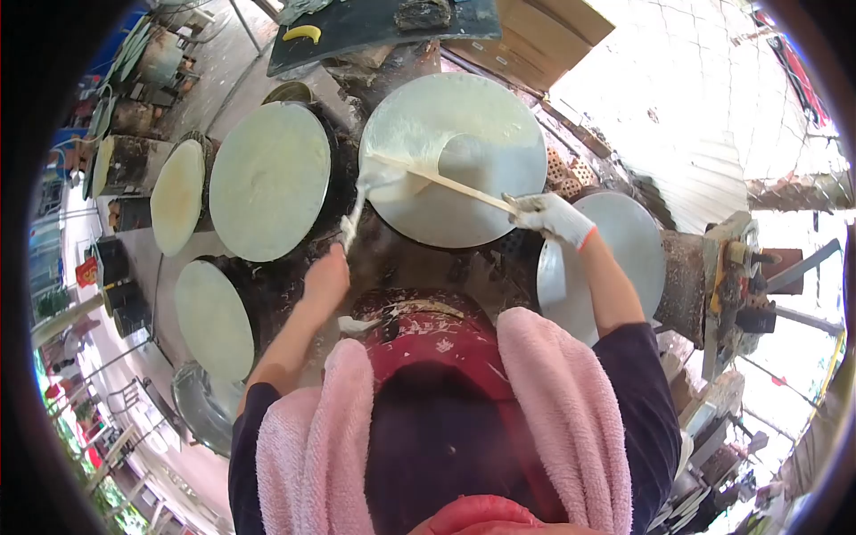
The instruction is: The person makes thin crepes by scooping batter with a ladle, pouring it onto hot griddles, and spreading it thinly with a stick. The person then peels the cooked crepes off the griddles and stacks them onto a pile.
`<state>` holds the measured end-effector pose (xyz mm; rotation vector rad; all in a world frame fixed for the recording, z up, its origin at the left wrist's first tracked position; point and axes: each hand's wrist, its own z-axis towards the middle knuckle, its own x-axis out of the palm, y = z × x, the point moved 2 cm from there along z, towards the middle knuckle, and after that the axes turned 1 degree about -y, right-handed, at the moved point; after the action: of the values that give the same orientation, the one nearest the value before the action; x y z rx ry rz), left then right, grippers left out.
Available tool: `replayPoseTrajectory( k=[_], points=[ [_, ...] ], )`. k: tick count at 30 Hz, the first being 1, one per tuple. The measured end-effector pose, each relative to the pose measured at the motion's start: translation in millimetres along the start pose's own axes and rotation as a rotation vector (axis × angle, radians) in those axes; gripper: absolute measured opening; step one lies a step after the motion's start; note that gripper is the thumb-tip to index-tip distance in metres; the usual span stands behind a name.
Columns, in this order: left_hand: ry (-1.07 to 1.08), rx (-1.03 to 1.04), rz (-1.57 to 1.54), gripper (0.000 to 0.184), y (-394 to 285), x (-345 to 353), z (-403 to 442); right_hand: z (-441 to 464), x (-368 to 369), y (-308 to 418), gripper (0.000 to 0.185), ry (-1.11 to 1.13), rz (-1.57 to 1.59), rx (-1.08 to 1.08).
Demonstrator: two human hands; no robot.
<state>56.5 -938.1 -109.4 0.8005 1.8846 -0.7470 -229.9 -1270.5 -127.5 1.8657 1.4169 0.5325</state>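
Observation:
My bare left hand (327, 283) is closed around the batter-crusted handle of a ladle (355, 218). Its pale head lies over the left edge of the large round griddle (495, 209). In a white glove, my right hand (548, 217) grips one end of a long wooden spreader stick (455, 185). The stick slants across the griddle, its far end close to the ladle head. Pale wet batter (415, 111) coats the upper and left parts of this griddle, while grey metal shows at the centre and lower right.
Left of me stand several griddles bearing pale round sheets (270, 181). A bare metal griddle (629, 245) is at my right, beside a rusty drum (685, 281). A metal basin (201, 406) sits lower left. Beyond are a dark table (357, 40), a cardboard box (526, 40) and perforated bricks (557, 169).

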Motion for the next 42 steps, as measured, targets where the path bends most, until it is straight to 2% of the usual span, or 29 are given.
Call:
replayPoseTrajectory(
  k=[2,3,5,6,8,9,10,11,12,14,15,17,18,21,23,24,26,27,28,29,31,32,35,37,39,41,42],
  points=[
    [0.084,0.049,-0.029,0.016,7,25,-10,-31,36,-25,0.04,-0.057,0.283,0.044],
    [0.061,0.125,-0.084,0.017,10,31,-14,-42,63,-32,0.041,-0.085,0.467,0.08],
    [0.039,0.343,-0.29,0.017,27,33,-2,-27,131,-69,0.039,-0.086,0.902,0.11],
    [0.017,0.367,-0.379,0.017,33,20,4,-18,163,-59,0.036,-0.049,0.944,0.049],
    [-0.021,0.404,-0.563,0.016,36,-31,3,6,210,-19,0.025,-0.065,0.959,0.019],
    [-0.123,0.352,-0.644,0.014,40,-48,-1,28,242,-3,0.023,-0.222,0.975,-0.066],
    [-0.219,0.343,-0.691,0.015,54,-55,-2,33,260,40,0.023,-0.243,0.991,-0.034],
    [-0.316,0.334,-0.739,0.017,67,-60,-1,63,283,49,0.021,-0.299,0.957,-0.043],
    [-0.346,0.333,-0.765,0.017,79,-62,2,84,303,64,0.029,-0.307,0.914,-0.042],
    [-0.402,0.318,-0.819,0.018,106,-63,3,131,340,72,0.028,-0.411,0.857,-0.091],
    [-0.34,0.297,-0.862,0.018,118,-60,1,149,350,65,0.031,-0.533,0.722,-0.007],
    [-0.219,0.256,-0.946,0.017,138,-52,-3,185,362,25,0.035,-0.996,0.31,-0.115],
    [-0.186,0.221,-0.95,0.016,145,-50,-6,161,358,36,0.035,-0.972,0.333,0.038],
    [-0.134,0.162,-0.952,0.014,161,-38,-19,122,350,17,0.033,-1.131,0.265,0.131],
    [-0.161,0.185,-0.938,0.014,170,-25,-22,129,339,-32,0.028,-1.137,0.462,0.073],
    [-0.1,0.13,-1.063,0.014,166,-28,-27,96,337,10,0.025,-1.051,0.787,0.073],
    [0.038,0.005,-1.301,0.014,154,-36,-41,71,337,40,0.031,-0.938,0.705,0.128],
    [0.028,-0.007,-1.309,0.013,150,-34,-44,66,339,42,0.034,-0.881,0.668,0.155],
    [0.016,-0.016,-1.317,0.013,144,-31,-44,75,346,29,0.037,-0.986,0.224,-0.017],
    [0.004,-0.028,-1.324,0.013,137,-29,-46,89,351,2,0.038,-0.967,-0.129,-0.025],
    [-0.007,-0.03,-1.294,0.013,118,-30,-51,62,336,-5,0.038,-0.858,-0.193,0.176],
    [-0.012,-0.032,-1.276,0.013,108,-30,-54,47,323,-9,0.035,-0.92,-0.196,0.193],
    [-0.005,-0.018,-1.297,0.012,81,-25,-61,23,270,-45,0.035,-1.032,-0.17,0.16],
    [-0.043,-0.053,-1.291,0.012,60,-22,-68,13,241,-52,0.037,-0.975,0.092,0.064],
    [-0.073,-0.079,-1.274,0.011,43,-19,-76,0,243,-49,0.039,-0.879,0.26,0.032],
    [-0.098,-0.09,-1.249,0.01,29,-16,-83,3,262,-82,0.038,-0.793,-0.186,-0.111],
    [-0.104,-0.106,-1.247,0.01,23,-14,-87,-23,261,-61,0.038,-0.619,-0.316,0.086]
  ],
)
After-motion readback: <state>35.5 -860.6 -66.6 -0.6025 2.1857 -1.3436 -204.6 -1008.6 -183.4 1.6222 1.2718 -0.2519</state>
